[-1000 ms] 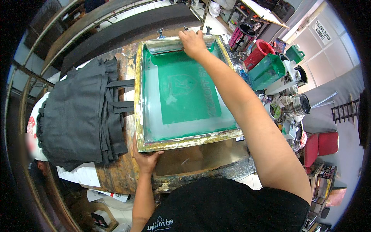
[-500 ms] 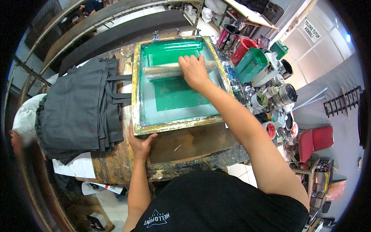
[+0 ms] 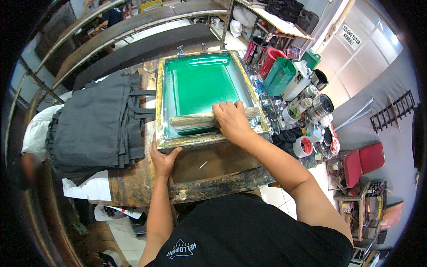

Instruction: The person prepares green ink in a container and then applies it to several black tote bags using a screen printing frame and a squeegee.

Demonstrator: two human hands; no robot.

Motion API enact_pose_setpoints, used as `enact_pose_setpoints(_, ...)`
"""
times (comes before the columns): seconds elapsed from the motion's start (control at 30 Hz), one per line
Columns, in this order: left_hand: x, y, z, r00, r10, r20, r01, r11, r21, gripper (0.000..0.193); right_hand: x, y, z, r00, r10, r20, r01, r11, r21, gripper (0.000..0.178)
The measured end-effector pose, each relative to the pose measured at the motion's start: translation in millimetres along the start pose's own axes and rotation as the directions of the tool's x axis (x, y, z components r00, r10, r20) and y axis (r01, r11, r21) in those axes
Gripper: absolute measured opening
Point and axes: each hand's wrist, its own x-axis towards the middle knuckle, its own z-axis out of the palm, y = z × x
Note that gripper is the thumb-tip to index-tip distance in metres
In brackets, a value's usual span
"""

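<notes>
A silk screen frame (image 3: 161, 95) with yellowed, paint-stained edges lies on the worktable, its mesh coated with wet green ink (image 3: 202, 82). Near its front edge, my right hand (image 3: 232, 120) grips the wooden squeegee (image 3: 193, 120) from above. The squeegee spans most of the mesh's width, and a band of ink shows along its lower side. At the frame's near left corner, my left hand (image 3: 163, 159) clasps the edge, thumb and fingers apart on either side of the corner. Left of the frame lies a stack of dark grey fabric bags (image 3: 93, 124), their handles reaching toward it.
Ink containers crowd the right side, among them a green jug (image 3: 279, 76), a red bucket (image 3: 272, 58) and a white tub of red ink (image 3: 303, 146). Metal clamps (image 3: 180, 50) line the frame's far edge. Another person (image 3: 111, 17) is at the far left. A red chair (image 3: 351, 167) stands right.
My right hand has drawn the squeegee toward me, from the middle of the screen to near its front edge, leaving green ink behind it. My left hand stays at the corner.
</notes>
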Motion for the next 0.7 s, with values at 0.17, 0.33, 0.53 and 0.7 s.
enact_pose_setpoints(0.17, 0.2, 6.6, -0.2, 0.999, -0.031, 0.024, 0.029, 0.995, 0.092, 0.110, 0.2, 7.6, 6.8, 1.000, -0.011, -0.019, 0.012, 0.999, 0.045, 0.033)
enact_pose_setpoints(0.33, -0.8, 3.2, -1.9, 1.000, -0.022, 0.002, 0.021, 0.991, 0.132, 0.111, 5.5, 13.3, 3.4, 0.999, -0.028, 0.019, 0.026, 0.993, 0.111, 0.059)
enact_pose_setpoints(0.53, 1.4, 9.8, 1.6, 0.999, -0.049, 0.015, 0.049, 0.999, 0.010, 0.115, 20.9, 28.4, -0.5, 1.000, -0.007, 0.023, 0.006, 0.998, 0.067, 0.060)
enact_pose_setpoints(0.7, -1.5, 11.8, -1.0, 0.998, -0.059, -0.022, 0.061, 0.995, 0.079, 0.119, 68.0, 51.0, 14.8, 0.999, 0.006, -0.046, -0.003, 0.998, 0.059, 0.056)
